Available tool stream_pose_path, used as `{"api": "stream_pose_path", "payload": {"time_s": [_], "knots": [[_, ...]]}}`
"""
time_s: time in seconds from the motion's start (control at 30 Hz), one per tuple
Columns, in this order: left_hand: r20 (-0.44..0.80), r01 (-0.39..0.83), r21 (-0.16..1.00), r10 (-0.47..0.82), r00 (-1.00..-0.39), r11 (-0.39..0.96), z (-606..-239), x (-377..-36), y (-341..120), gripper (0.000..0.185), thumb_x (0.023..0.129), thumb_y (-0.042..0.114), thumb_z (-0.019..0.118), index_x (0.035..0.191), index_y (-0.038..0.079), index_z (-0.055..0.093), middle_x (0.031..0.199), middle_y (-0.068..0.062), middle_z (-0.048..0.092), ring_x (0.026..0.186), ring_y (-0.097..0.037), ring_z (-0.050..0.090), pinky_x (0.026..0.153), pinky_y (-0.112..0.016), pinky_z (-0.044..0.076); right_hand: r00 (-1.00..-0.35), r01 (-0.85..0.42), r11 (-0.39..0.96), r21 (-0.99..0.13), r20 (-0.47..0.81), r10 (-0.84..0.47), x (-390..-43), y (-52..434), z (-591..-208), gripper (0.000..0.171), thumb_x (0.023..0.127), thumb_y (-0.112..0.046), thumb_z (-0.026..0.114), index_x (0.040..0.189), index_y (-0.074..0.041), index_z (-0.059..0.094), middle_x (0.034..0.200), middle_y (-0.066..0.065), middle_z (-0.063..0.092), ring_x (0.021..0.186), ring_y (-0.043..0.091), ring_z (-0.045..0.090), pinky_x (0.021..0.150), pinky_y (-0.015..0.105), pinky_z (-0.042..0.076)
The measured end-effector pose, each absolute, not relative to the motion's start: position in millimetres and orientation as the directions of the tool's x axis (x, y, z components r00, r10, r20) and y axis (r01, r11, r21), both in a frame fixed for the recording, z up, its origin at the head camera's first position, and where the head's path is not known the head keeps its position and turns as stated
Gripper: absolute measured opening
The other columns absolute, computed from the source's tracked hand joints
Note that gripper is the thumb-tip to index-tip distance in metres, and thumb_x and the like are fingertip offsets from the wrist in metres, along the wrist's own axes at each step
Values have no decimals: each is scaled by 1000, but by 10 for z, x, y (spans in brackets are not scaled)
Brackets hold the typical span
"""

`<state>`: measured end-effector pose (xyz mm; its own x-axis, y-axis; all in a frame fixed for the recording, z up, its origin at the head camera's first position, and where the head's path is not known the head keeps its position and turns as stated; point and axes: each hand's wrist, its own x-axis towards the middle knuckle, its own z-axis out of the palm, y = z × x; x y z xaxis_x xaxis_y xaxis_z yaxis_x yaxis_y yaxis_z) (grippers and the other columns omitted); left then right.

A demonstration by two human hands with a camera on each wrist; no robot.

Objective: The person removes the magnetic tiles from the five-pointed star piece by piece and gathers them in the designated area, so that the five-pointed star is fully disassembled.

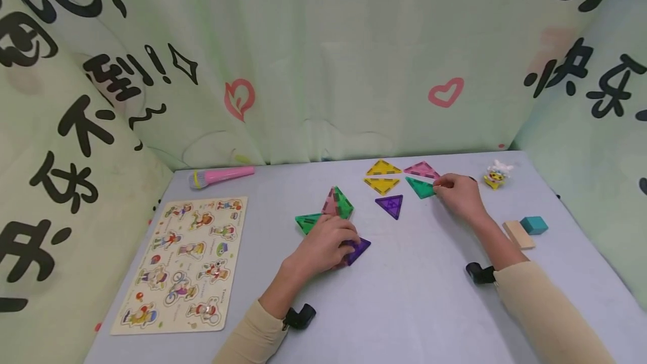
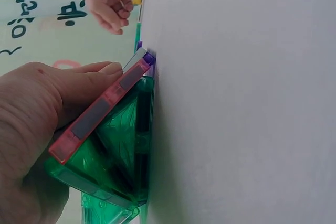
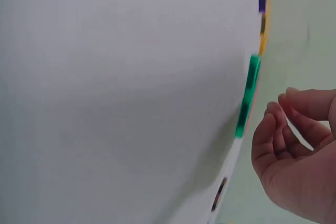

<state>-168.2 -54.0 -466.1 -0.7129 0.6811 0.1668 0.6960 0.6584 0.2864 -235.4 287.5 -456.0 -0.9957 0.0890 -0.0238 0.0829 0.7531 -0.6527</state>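
My left hand (image 1: 326,246) grips a cluster of triangular magnetic tiles standing on the table. In the left wrist view its thumb lies against a red-edged tile (image 2: 100,111) leaning beside a green tile (image 2: 123,135). Past the hand in the head view, a pink tile (image 1: 330,204) and a green tile (image 1: 345,202) rise together, another green tile (image 1: 306,222) lies at left, and a purple tile (image 1: 359,250) shows at right. My right hand (image 1: 460,194), fingers loosely bent, is close above a green triangle (image 1: 419,187); a gap shows between them in the right wrist view.
Yellow triangles (image 1: 382,168), a pink triangle (image 1: 422,169) and a purple triangle (image 1: 391,205) lie nearby. At left are a picture puzzle board (image 1: 232,274) and a pink toy microphone (image 1: 227,174). A small figurine (image 1: 496,175), a wooden block (image 1: 518,235) and a teal block (image 1: 534,225) stand right.
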Motion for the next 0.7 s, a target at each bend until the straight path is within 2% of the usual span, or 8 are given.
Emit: {"api": "stream_pose_path", "payload": {"time_s": [0.23,0.4,0.6,0.7], "knots": [[198,707,294,683,-703,643,-4663,-1683,-567,9,92,21,72,99,23,77,112,10,71,113,-10,61,104,-36,42,-995,-23,736,-676,-58,-84,-2181,2539,-4555,22,97,-15,61,112,-3,72,108,17,71,95,27,60,76,27,51],[194,708,300,685,-702,640,-4677,-1692,-572,8,92,22,72,99,24,77,112,10,71,113,-9,61,103,-35,42,-975,-73,709,-702,-100,-200,-2058,2273,-4585,18,96,-15,63,107,-7,74,103,11,71,93,23,58,77,25,51],[201,715,292,690,-695,635,-4686,-1704,-569,7,92,23,72,98,25,76,111,10,71,112,-9,61,103,-35,43,-917,-141,652,-745,-151,-370,-1910,1985,-4618,16,94,-15,65,105,-9,75,99,5,74,85,17,61,74,26,53],[206,717,295,691,-693,632,-4696,-1707,-564,6,91,23,73,97,25,75,110,11,71,111,-9,61,103,-35,43,-877,-175,618,-766,-164,-451,-1859,1885,-4630,16,93,-13,65,105,-9,75,103,5,75,90,16,63,78,28,54]]}}
